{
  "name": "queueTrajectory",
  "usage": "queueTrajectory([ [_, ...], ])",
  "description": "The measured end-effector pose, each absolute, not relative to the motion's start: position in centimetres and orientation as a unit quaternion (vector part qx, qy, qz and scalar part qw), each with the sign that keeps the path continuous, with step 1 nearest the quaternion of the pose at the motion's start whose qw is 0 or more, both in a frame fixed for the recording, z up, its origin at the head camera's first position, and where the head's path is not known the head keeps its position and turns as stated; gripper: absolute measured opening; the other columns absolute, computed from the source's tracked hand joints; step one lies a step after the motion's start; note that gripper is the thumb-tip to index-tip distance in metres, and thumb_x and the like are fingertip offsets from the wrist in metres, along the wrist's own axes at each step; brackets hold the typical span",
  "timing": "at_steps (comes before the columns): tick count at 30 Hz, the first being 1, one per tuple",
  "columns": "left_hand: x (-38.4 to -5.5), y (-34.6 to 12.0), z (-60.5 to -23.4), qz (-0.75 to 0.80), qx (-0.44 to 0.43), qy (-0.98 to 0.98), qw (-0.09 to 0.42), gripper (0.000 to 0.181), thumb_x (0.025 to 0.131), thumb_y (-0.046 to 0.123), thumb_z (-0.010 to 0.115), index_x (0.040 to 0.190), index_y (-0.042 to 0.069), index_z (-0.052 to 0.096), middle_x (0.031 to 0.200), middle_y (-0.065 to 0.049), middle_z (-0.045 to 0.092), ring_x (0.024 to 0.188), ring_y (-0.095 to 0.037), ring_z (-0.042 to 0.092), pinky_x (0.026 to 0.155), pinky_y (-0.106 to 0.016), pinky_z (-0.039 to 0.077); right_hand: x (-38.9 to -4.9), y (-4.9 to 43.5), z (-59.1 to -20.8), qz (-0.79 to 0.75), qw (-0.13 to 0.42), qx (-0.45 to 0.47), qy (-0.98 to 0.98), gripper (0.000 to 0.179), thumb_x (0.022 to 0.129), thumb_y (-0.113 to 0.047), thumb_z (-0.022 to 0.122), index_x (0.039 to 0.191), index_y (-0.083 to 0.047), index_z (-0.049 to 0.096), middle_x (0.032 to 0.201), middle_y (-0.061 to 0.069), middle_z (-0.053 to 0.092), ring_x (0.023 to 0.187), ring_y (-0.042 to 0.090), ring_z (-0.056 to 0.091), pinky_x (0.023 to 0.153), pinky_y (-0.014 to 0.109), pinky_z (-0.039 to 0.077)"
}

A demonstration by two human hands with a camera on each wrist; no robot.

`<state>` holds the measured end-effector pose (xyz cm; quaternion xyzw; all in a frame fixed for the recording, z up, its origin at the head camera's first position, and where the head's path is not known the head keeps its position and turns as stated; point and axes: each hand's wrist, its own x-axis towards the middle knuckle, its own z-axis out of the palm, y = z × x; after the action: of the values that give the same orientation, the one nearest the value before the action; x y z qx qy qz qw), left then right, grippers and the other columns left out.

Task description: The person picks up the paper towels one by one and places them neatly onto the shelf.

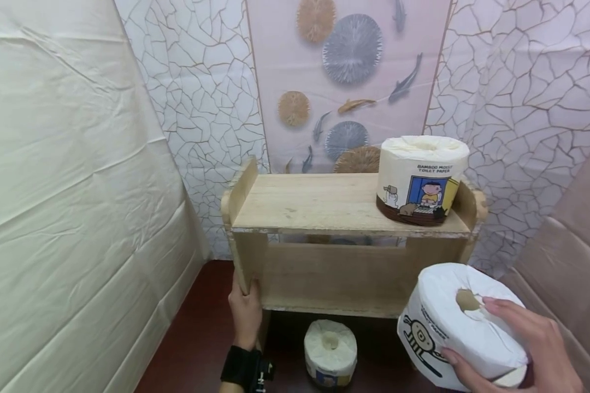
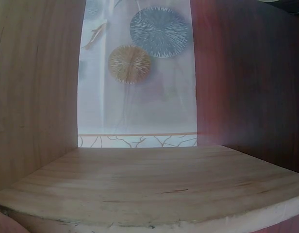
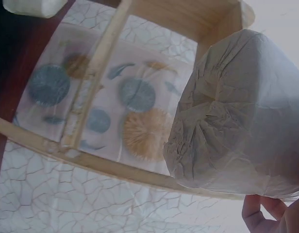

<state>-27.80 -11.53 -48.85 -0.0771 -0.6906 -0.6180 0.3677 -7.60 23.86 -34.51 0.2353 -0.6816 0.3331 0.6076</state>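
A two-tier wooden shelf (image 1: 305,202) stands ahead in the head view. My left hand (image 1: 246,314) grips the edge of its left side panel (image 1: 249,256), low down beside the lower board. Part of that hand shows at the bottom left corner of the left wrist view. In my right hand (image 1: 536,341) is a wrapped toilet paper roll (image 1: 467,333), held tilted in front of the shelf's right side, one finger at its core hole and the thumb against its side. The right wrist view shows the crumpled wrapper end of this roll (image 3: 217,116).
Another toilet paper roll (image 1: 418,185) stands upright on the top board at its right end. A third roll (image 1: 330,355) stands on the dark red floor (image 1: 187,333) below the lower board. Cream fabric (image 1: 78,191) hangs at left, a patterned cloth (image 1: 206,82) behind.
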Motion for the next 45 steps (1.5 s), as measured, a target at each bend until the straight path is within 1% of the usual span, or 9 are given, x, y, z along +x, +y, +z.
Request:
queueTrajectory([
  [6, -27.7, -11.8, -49.1, -0.616, -0.077, -0.687, 0.378, 0.053, 0.108, 0.011, 0.062, 0.158, 0.015, 0.048, 0.125, -0.023, 0.071, 0.088, -0.034, 0.074, 0.068, -0.027, 0.054, -7.8, 22.3, -32.5, 0.375, 0.608, 0.261, -0.649, 0.084, 0.075, -0.051, 0.094, 0.109, 0.021, 0.068, 0.113, 0.019, 0.075, 0.115, 0.007, 0.065, 0.099, 0.014, 0.045],
  [13, -27.8, -11.9, -48.8, -0.603, -0.066, -0.697, 0.382, 0.051, 0.108, 0.006, 0.059, 0.157, 0.005, 0.046, 0.121, -0.03, 0.07, 0.086, -0.041, 0.073, 0.067, -0.028, 0.055, -7.9, 22.1, -32.4, 0.385, 0.601, 0.252, -0.653, 0.085, 0.077, -0.052, 0.093, 0.116, 0.019, 0.067, 0.118, 0.02, 0.073, 0.118, 0.009, 0.062, 0.098, 0.012, 0.043],
  [18, -28.3, -11.9, -48.4, -0.603, -0.074, -0.697, 0.38, 0.052, 0.109, 0.009, 0.06, 0.159, 0.009, 0.046, 0.123, -0.027, 0.07, 0.092, -0.039, 0.075, 0.07, -0.037, 0.059, -8.0, 23.4, -32.1, 0.43, 0.557, 0.271, -0.656, 0.089, 0.074, -0.04, 0.098, 0.122, 0.024, 0.06, 0.125, 0.02, 0.068, 0.117, 0.014, 0.064, 0.089, 0.011, 0.051],
  [24, -28.6, -12.0, -48.0, -0.602, -0.088, -0.693, 0.387, 0.052, 0.109, 0.019, 0.062, 0.159, 0.018, 0.048, 0.125, -0.022, 0.071, 0.094, -0.034, 0.076, 0.071, -0.04, 0.059, -7.0, 24.5, -31.3, 0.437, 0.509, 0.206, -0.712, 0.094, 0.062, -0.016, 0.105, 0.132, 0.022, 0.055, 0.134, 0.011, 0.065, 0.11, 0.011, 0.063, 0.077, 0.009, 0.052],
  [30, -28.4, -12.0, -48.2, -0.591, -0.086, -0.696, 0.398, 0.051, 0.109, 0.021, 0.062, 0.158, 0.013, 0.049, 0.118, -0.023, 0.073, 0.086, -0.031, 0.074, 0.066, -0.033, 0.055, -6.4, 24.1, -30.0, 0.424, 0.469, 0.159, -0.759, 0.106, 0.042, 0.024, 0.095, 0.14, 0.014, 0.055, 0.137, 0.004, 0.061, 0.1, 0.006, 0.061, 0.06, 0.012, 0.054],
  [33, -28.2, -11.9, -48.5, -0.593, -0.088, -0.696, 0.394, 0.051, 0.109, 0.021, 0.062, 0.157, 0.012, 0.049, 0.114, -0.024, 0.073, 0.081, -0.029, 0.072, 0.064, -0.031, 0.054, -6.6, 24.2, -29.4, 0.409, 0.467, 0.17, -0.765, 0.104, 0.045, 0.016, 0.1, 0.139, 0.013, 0.056, 0.136, 0.003, 0.062, 0.101, 0.006, 0.06, 0.06, 0.011, 0.053],
  [37, -28.2, -11.9, -48.6, -0.598, -0.09, -0.694, 0.39, 0.051, 0.109, 0.021, 0.062, 0.158, 0.014, 0.049, 0.114, -0.024, 0.073, 0.082, -0.029, 0.073, 0.064, -0.031, 0.053, -7.4, 24.5, -28.8, 0.399, 0.476, 0.228, -0.75, 0.099, 0.059, -0.02, 0.107, 0.136, 0.017, 0.056, 0.136, 0.011, 0.062, 0.108, 0.009, 0.061, 0.071, 0.008, 0.052],
  [39, -28.2, -11.9, -48.7, -0.598, -0.091, -0.694, 0.39, 0.051, 0.109, 0.02, 0.062, 0.158, 0.014, 0.048, 0.116, -0.024, 0.073, 0.084, -0.031, 0.074, 0.064, -0.031, 0.053, -7.7, 24.4, -28.4, 0.407, 0.475, 0.252, -0.738, 0.099, 0.064, -0.03, 0.105, 0.135, 0.019, 0.056, 0.136, 0.015, 0.062, 0.11, 0.011, 0.062, 0.075, 0.008, 0.052],
  [45, -28.2, -11.8, -49.0, -0.592, -0.09, -0.696, 0.396, 0.052, 0.109, 0.018, 0.062, 0.158, 0.011, 0.048, 0.123, -0.025, 0.071, 0.094, -0.035, 0.075, 0.07, -0.036, 0.058, -8.7, 23.8, -26.8, 0.425, 0.462, 0.286, -0.724, 0.097, 0.055, -0.008, 0.107, 0.133, 0.019, 0.056, 0.134, 0.021, 0.062, 0.114, 0.018, 0.062, 0.085, 0.01, 0.051],
])
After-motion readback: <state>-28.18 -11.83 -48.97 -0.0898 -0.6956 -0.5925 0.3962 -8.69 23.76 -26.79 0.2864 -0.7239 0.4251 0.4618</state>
